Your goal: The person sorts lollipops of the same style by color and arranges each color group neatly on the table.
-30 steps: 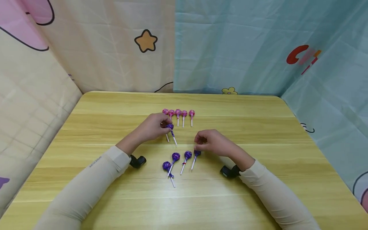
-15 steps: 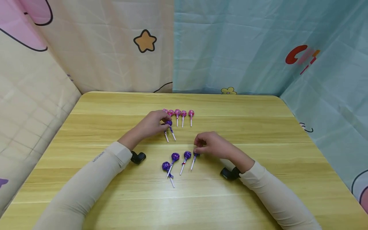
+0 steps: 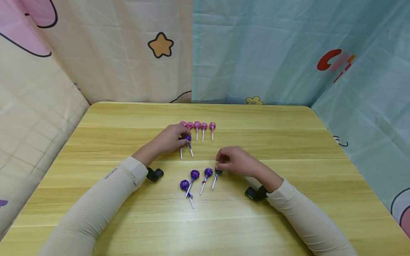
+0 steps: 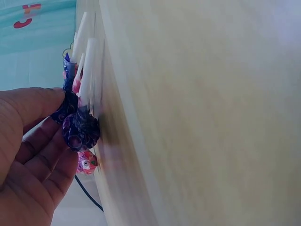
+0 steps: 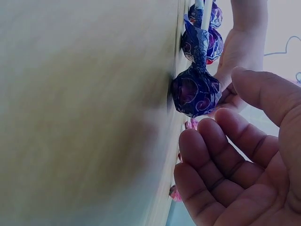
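Note:
My left hand (image 3: 168, 139) pinches a purple-wrapped lollipop (image 3: 189, 144) by its head, between thumb and fingers. Beside it a second purple lollipop (image 3: 180, 153) lies on the table, its head hidden by the hand in the head view; the left wrist view shows that purple head (image 4: 81, 133) against the fingertips. My right hand (image 3: 237, 160) hovers with relaxed, slightly bent fingers at the head of another purple lollipop (image 5: 196, 92); a gap shows between them in the right wrist view. Left of that lie more purple lollipops (image 3: 208, 172), two with crossed sticks (image 3: 189, 193).
Behind the left hand runs a row of several pink lollipops (image 3: 197, 125), sticks toward me, the leftmost partly covered by the hand. All lie on a wood-grain table (image 3: 272, 131) with printed curtains (image 3: 250, 53) along its back and sides.
My left hand has moved slightly away from me with its lollipop, bringing it near the pink row. The lollipop beside it has turned, its stick end shifting left. The right hand stays nearly still.

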Demonstrator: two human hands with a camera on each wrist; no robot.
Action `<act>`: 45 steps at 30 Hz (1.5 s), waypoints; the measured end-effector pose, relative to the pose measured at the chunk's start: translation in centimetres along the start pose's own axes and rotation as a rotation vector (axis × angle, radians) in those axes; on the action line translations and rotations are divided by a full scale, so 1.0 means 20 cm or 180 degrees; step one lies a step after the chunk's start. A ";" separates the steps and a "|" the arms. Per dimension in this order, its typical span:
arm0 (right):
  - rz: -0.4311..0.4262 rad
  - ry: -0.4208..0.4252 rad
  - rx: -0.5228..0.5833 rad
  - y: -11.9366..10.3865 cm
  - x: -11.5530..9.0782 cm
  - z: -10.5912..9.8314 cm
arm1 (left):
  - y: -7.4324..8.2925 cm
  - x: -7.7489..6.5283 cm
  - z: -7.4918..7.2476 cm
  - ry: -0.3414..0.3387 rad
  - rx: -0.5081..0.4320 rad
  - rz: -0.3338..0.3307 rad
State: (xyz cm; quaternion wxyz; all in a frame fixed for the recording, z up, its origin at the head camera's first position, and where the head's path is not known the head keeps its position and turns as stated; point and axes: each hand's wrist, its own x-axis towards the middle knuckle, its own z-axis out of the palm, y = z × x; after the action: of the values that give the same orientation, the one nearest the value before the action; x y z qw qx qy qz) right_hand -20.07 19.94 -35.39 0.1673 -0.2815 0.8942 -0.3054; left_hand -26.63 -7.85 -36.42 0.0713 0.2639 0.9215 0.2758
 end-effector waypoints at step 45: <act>-0.0026 -0.0193 -0.0180 0.03 -0.01 0.01 | 0.02 -0.01 -0.01 -0.0210 0.0231 0.0073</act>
State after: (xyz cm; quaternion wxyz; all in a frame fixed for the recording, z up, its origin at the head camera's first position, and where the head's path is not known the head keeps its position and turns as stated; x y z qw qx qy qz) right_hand -20.07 20.28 -35.99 0.1851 -0.2989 0.8958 -0.2720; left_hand -26.38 -7.81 -36.07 0.0889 0.2858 0.9250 0.2341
